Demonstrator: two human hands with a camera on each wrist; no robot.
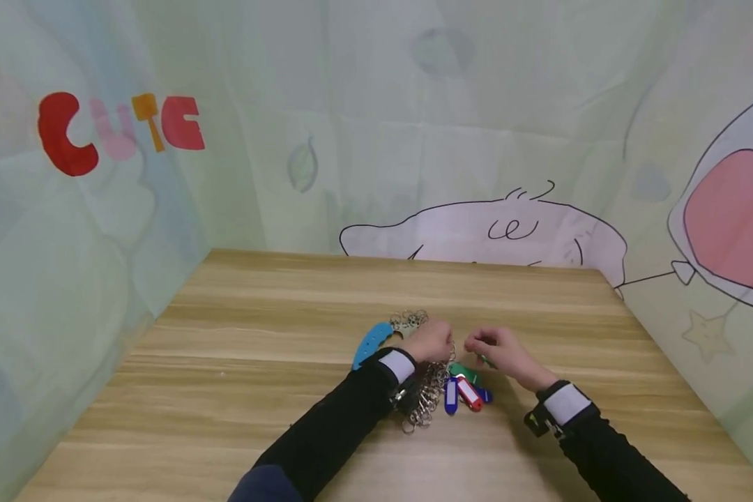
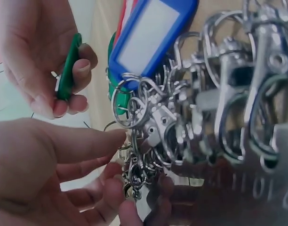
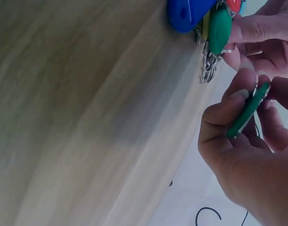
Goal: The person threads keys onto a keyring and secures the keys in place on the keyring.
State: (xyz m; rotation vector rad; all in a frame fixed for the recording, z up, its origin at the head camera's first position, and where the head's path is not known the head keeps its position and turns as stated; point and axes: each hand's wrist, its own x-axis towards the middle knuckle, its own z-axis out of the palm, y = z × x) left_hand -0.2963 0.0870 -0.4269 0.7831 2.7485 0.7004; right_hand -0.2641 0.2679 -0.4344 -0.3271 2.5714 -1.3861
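My right hand (image 1: pixel 507 354) pinches a green key tag (image 3: pixel 250 110) between thumb and fingers, held above the table. Beside it, my left hand (image 1: pixel 428 341) has thumb and fingers curled at a metal clip on the end of a key rack; the exact grip is partly hidden. The rack's grey plate (image 2: pixel 219 200) carries printed numbers and a row of metal snap clips (image 2: pixel 228 99). A blue key tag (image 1: pixel 451 396), a red key tag (image 1: pixel 470 394) and another green key tag (image 1: pixel 464 374) hang from clips to the right of the left hand.
A curved blue handle-like piece (image 1: pixel 371 343) lies left of my left hand. More metal rings (image 1: pixel 409 318) spread just beyond it. The wooden table (image 1: pixel 257 321) meets printed cloth walls (image 1: pixel 263 174) at the back and both sides.
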